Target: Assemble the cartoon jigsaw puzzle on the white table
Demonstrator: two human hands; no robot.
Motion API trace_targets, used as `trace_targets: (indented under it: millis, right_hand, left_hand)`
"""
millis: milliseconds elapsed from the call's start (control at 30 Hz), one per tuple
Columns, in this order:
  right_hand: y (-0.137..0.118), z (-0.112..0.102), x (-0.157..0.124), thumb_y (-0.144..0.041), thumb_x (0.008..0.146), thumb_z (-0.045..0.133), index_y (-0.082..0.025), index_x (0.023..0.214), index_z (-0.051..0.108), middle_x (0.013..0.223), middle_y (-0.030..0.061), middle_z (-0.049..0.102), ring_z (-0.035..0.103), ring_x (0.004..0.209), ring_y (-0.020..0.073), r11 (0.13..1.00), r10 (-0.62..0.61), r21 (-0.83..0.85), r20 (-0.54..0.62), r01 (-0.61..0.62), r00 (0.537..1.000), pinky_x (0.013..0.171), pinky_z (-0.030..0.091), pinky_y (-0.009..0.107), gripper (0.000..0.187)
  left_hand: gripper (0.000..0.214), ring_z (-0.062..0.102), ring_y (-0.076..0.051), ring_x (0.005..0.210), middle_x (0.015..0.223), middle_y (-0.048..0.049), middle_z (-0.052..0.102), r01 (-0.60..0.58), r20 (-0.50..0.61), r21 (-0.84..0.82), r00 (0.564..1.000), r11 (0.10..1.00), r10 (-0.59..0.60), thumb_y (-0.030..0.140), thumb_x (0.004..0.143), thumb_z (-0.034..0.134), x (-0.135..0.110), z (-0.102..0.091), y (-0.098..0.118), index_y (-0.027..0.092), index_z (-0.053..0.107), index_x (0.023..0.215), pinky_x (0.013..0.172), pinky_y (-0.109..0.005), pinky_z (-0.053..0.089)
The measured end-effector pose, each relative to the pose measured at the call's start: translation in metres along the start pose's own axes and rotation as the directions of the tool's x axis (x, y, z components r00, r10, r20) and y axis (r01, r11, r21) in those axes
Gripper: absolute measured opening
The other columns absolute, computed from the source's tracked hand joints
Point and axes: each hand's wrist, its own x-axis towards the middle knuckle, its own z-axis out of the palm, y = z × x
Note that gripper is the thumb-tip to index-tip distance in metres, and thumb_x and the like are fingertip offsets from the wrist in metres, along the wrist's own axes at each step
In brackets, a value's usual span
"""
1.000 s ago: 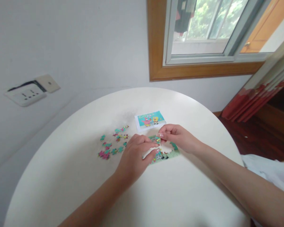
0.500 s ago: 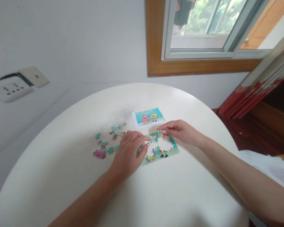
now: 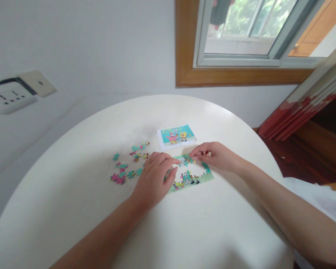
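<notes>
A partly assembled jigsaw puzzle (image 3: 197, 182) with a cartoon picture lies flat on the table, its middle showing a white gap. My left hand (image 3: 156, 179) rests over the puzzle's left side, thumb and forefinger apart, covering part of it. At the upper edge, my right hand (image 3: 215, 157) pinches a small puzzle piece (image 3: 194, 159), mostly hidden by the fingertips. Whether that piece is seated cannot be made out. Left of my left hand are several loose puzzle pieces (image 3: 118, 178) in pink, teal and yellow.
A picture card (image 3: 177, 136) with the cartoon characters lies beyond the puzzle on the round white table (image 3: 81, 209). Behind stand a wall with a socket (image 3: 12, 97) and a wood-framed window (image 3: 240, 76). A red and white curtain (image 3: 285, 116) hangs at right.
My right hand has lowered the pinched piece onto the puzzle's upper edge. My left hand stays nearly in place. The whole view has shifted slightly.
</notes>
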Motion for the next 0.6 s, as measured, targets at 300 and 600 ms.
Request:
trace_targets:
  millis: [300,600]
  right_hand:
    - [-0.001,0.005,0.000,-0.014,0.079,0.057,-0.022,0.092,0.077,0.083,0.0018,0.073,0.063,0.075,0.0144,0.994,-0.066,-0.080,0.075,0.072,0.995,0.068,0.046,0.024,0.025]
    - [-0.004,0.011,0.001,-0.020,0.082,0.059,-0.021,0.089,0.077,0.076,0.0015,0.070,0.059,0.071,0.0142,0.992,-0.085,-0.086,0.075,0.092,0.994,0.066,0.044,0.024,0.020]
  left_hand:
    - [0.019,0.052,-0.022,0.098,0.097,-0.0059,0.060,-0.012,0.026,-0.005,1.000,1.000,0.012,0.014,0.090,0.051,0.000,-0.001,0.000,0.019,0.065,0.102,0.090,-0.040,0.042]
    - [0.017,0.051,-0.022,0.098,0.098,-0.0054,0.060,-0.044,0.058,-0.017,0.997,0.999,0.045,0.017,0.089,0.055,-0.001,-0.002,0.004,0.020,0.067,0.101,0.090,-0.039,0.041]
